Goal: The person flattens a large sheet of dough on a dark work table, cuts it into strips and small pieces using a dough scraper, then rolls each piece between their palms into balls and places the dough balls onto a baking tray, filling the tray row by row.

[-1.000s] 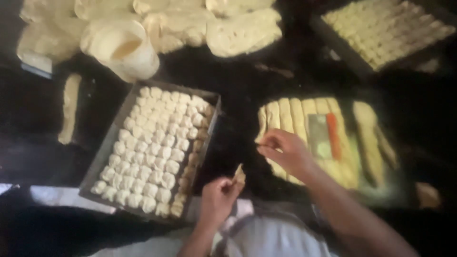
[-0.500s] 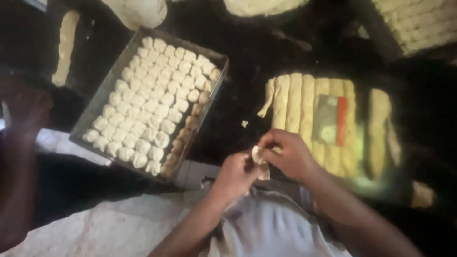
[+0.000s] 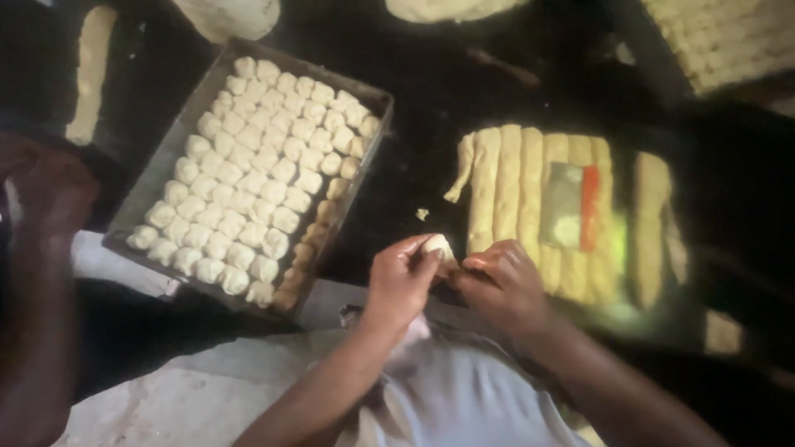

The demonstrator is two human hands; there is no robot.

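Both hands met over a small dough piece at the near table edge.

Left hand (image 3: 399, 281) curled round the dough piece (image 3: 436, 246), right hand (image 3: 501, 281) pinching its side, likely to shape it. Metal tray (image 3: 157, 178) of dough balls (image 3: 257, 174) sat left; dough strips (image 3: 513, 186) with a red-handled scraper (image 3: 590, 197) lay right. Another person's arm (image 3: 41, 248) crowded the tray's left edge.
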